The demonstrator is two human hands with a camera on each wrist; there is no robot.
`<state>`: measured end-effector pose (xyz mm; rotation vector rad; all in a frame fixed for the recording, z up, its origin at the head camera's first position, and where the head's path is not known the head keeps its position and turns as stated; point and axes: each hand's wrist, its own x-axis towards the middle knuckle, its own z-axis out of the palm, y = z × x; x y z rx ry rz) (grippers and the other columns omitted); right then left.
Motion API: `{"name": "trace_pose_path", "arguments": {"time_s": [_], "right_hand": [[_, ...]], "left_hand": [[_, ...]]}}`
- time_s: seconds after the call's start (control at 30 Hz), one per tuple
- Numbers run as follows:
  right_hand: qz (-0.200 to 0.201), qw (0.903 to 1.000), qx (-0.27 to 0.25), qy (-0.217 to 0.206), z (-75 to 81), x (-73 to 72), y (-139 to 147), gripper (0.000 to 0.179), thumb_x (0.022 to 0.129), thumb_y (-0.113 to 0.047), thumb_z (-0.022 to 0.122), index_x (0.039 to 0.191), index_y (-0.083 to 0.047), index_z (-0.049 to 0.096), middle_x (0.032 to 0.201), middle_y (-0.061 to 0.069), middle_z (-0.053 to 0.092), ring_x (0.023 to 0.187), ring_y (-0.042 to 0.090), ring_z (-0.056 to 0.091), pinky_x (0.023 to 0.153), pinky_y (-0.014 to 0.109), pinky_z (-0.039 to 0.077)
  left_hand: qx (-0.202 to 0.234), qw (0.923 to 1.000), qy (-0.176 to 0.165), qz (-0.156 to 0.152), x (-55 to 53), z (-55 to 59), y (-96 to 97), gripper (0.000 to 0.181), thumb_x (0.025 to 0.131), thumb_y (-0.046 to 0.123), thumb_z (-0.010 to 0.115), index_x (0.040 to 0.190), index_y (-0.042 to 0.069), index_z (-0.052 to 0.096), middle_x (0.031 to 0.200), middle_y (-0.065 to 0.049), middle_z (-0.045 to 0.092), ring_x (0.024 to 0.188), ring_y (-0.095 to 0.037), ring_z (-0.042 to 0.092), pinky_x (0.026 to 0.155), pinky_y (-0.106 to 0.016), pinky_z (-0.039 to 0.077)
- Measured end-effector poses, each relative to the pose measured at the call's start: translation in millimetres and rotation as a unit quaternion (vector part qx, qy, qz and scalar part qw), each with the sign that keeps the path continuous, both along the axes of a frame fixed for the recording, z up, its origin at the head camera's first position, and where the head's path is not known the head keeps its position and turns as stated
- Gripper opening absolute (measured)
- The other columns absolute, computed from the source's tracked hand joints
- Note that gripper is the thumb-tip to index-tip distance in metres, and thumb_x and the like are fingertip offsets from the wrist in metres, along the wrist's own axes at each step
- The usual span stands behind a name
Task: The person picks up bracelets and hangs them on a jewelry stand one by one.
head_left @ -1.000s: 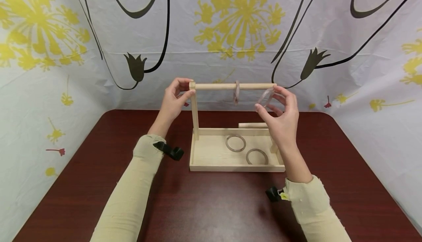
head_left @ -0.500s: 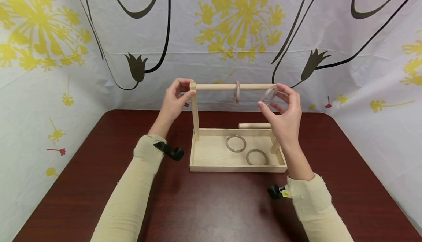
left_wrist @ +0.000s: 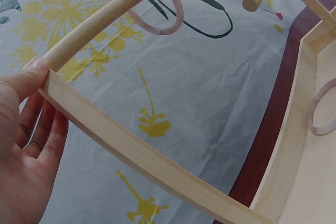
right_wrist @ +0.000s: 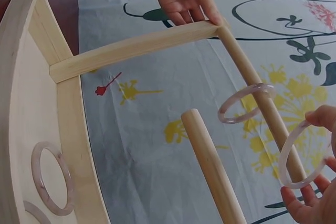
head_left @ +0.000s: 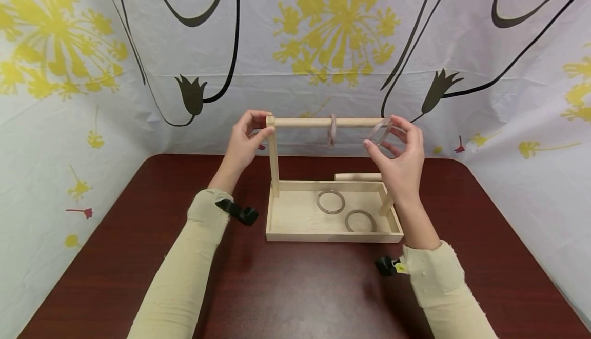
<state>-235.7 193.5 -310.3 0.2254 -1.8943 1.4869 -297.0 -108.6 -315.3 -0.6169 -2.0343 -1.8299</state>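
My left hand [head_left: 244,136] grips the top of the left post [left_wrist: 147,156] of a wooden bangle stand, thumb on its corner. From that corner a round top bar [head_left: 300,122] runs to the right. One pale, marbled bangle [head_left: 333,130] hangs on it near the middle. At the bar's free right end, my right hand [head_left: 402,159] pinches another bangle [right_wrist: 284,163] between thumb and fingers. The bar's end shows through this ring in the right wrist view. Two more bangles lie flat in the stand's tray base [head_left: 318,237], one at the back [head_left: 318,203].
A second, lower wooden rod [head_left: 357,177] stands behind the tray on the right, its post partly hidden by my right hand. The dark red table [head_left: 286,287] lies beneath. A patterned white cloth [head_left: 258,46] hangs close behind and at both sides.
My right hand has shifted slightly to the right with its bangle, staying by the bar's free end. My left hand stays on the post; the hanging bangle has not visibly moved along the bar.
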Motion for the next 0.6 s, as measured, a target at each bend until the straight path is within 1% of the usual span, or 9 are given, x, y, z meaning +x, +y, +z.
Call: {"name": "trace_pose_path", "arguments": {"time_s": [0.07,0.3,0.47,0.6], "right_hand": [[-0.004,1.0,0.003,-0.002,0.8,-0.2,0.5,0.062,0.079,-0.006,0.082,0.136,-0.006,0.056,0.124,-0.008,0.05,0.122,0.018,0.055,0.089,0.019,0.055],[-0.015,0.9997,0.013,-0.011,2.0,-2.6,2.9,0.062,0.08,-0.007,0.082,0.136,-0.009,0.057,0.126,-0.005,0.05,0.121,0.016,0.055,0.089,0.02,0.055],[-0.021,0.9994,0.021,-0.017,1.3,-5.6,4.8,0.062,0.08,-0.009,0.082,0.136,-0.01,0.056,0.125,-0.007,0.05,0.121,0.015,0.054,0.088,0.019,0.054],[-0.019,0.9994,0.023,-0.02,1.6,-7.2,5.5,0.061,0.081,-0.01,0.082,0.136,-0.011,0.056,0.125,-0.007,0.049,0.121,0.015,0.054,0.089,0.019,0.054]], "left_hand": [[0.0,1.0,0.0,0.001,0.1,0.1,0.1,0.032,0.095,0.0,0.064,0.125,-0.007,0.056,0.1,0.009,0.059,0.091,-0.004,0.059,0.056,-0.018,0.049],[0.009,1.0,0.003,0.001,-0.6,0.1,1.0,0.032,0.093,-0.002,0.065,0.123,-0.009,0.056,0.101,0.008,0.06,0.091,-0.004,0.059,0.061,-0.017,0.05],[0.008,1.0,0.0,0.003,0.2,0.6,1.0,0.032,0.094,-0.001,0.065,0.123,-0.009,0.056,0.1,0.008,0.06,0.09,-0.004,0.059,0.057,-0.018,0.049],[0.006,1.0,0.0,0.003,0.6,1.0,0.9,0.032,0.094,-0.001,0.065,0.123,-0.008,0.056,0.099,0.009,0.06,0.09,-0.004,0.059,0.056,-0.018,0.049]]}}
